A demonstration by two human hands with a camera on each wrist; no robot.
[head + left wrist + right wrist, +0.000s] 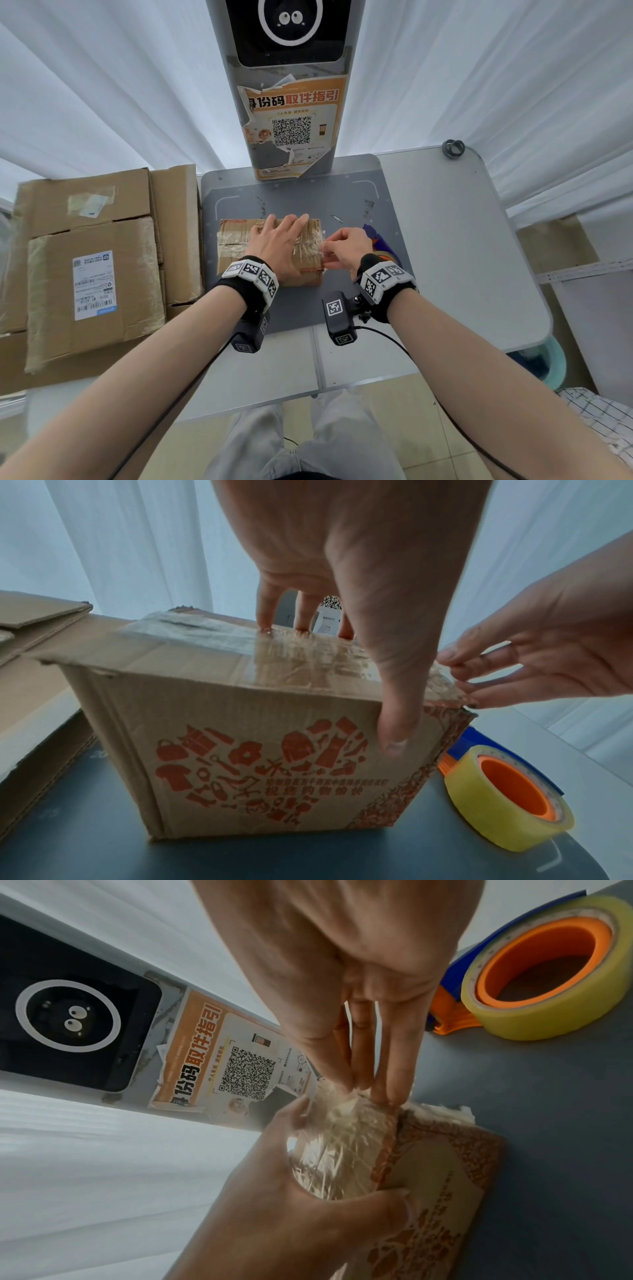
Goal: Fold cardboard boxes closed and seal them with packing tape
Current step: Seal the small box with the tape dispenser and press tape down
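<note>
A small cardboard box (pixel 239 246) with red printing (pixel 257 764) stands on the dark grey platform (pixel 308 198). Clear packing tape (pixel 308 656) runs across its top toward the right edge. My left hand (pixel 279 238) lies flat on the box top, fingers straight, with the thumb (pixel 394 723) down the near side. My right hand (pixel 337 251) is at the box's right edge and pinches the crinkled tape end (pixel 339 1110). The yellow tape roll (pixel 479 818) on its blue and orange dispenser (pixel 448 1015) lies on the platform just right of the box.
Large taped cardboard boxes (pixel 96 274) are stacked against the platform's left side. A grey pillar with a QR poster (pixel 291 130) rises behind the box. The white table (pixel 462 257) extends right, with a small grey ring (pixel 452 148) at its far corner. White curtains hang behind.
</note>
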